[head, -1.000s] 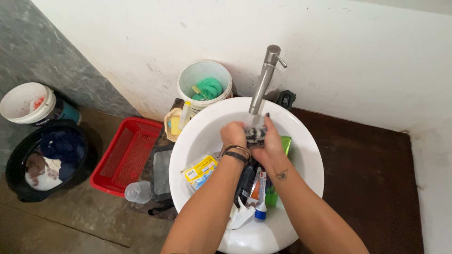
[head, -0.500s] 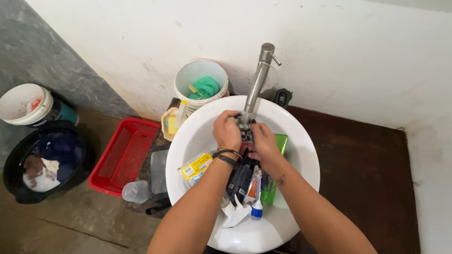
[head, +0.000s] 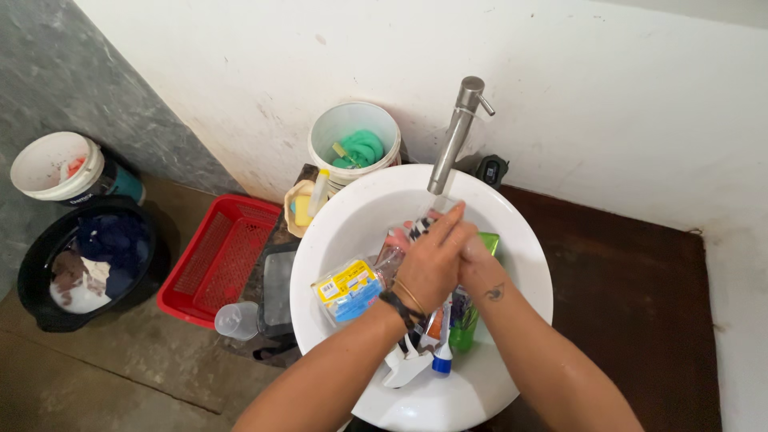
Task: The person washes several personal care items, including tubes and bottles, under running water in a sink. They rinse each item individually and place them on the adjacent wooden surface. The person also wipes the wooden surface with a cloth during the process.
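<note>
My left hand [head: 432, 260] lies with stretched fingers over my right hand [head: 478, 258] in a white round basin [head: 512, 240], just below the spout of a tall metal tap [head: 454, 136]. Most of my right hand is covered, so I cannot tell what is in it. A small black-and-white striped thing [head: 419, 227] and a pink thing [head: 396, 238] show at my left fingertips. A dark band and a thin bracelet sit on my left wrist. Under my forearms lie a yellow-and-blue packet [head: 348, 286], a green bottle [head: 464, 320] and a white spray head [head: 404, 366].
A white bucket [head: 352, 128] with green hose stands behind the basin. Left of the basin are a red plastic basket [head: 216, 256], a clear cup [head: 236, 320], a black tub of clothes [head: 80, 260] and a white pail [head: 56, 164]. A dark wooden counter [head: 632, 296] lies to the right.
Both hands have come down from the tap's spout toward the middle of the basin. My left hand now lies flat over the right one.
</note>
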